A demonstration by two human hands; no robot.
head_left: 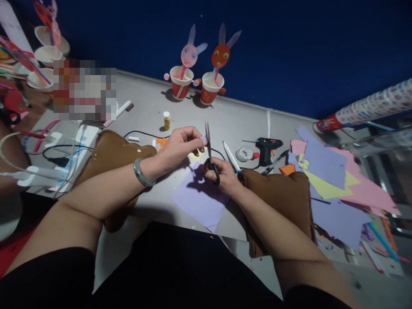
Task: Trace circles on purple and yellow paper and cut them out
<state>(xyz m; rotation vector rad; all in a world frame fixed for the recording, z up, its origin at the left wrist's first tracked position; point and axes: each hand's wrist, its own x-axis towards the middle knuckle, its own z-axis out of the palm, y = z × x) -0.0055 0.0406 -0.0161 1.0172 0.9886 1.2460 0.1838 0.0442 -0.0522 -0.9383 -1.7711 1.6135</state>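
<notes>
Between the fingertips of my left hand [180, 148] is a small piece of purple paper [204, 139]. My right hand [223, 174] grips black-handled scissors [209, 148], their blades pointing away from me and close beside that piece. Under both hands a larger sheet of purple paper [199, 201] lies on the table, partly in shadow. A bit of yellow paper [195, 155] shows behind my left fingers. Just beyond my right hand lies a white marker [231, 156] with a blue end.
Brown cushions [277, 197] lie under my forearms. A glue gun [268, 150] and a tape roll [244, 153] are right of centre, near stacked coloured paper [325, 163]. Two paper-cup rabbit figures [181, 83] stand at the back. A power strip [77, 154] with cables is at left.
</notes>
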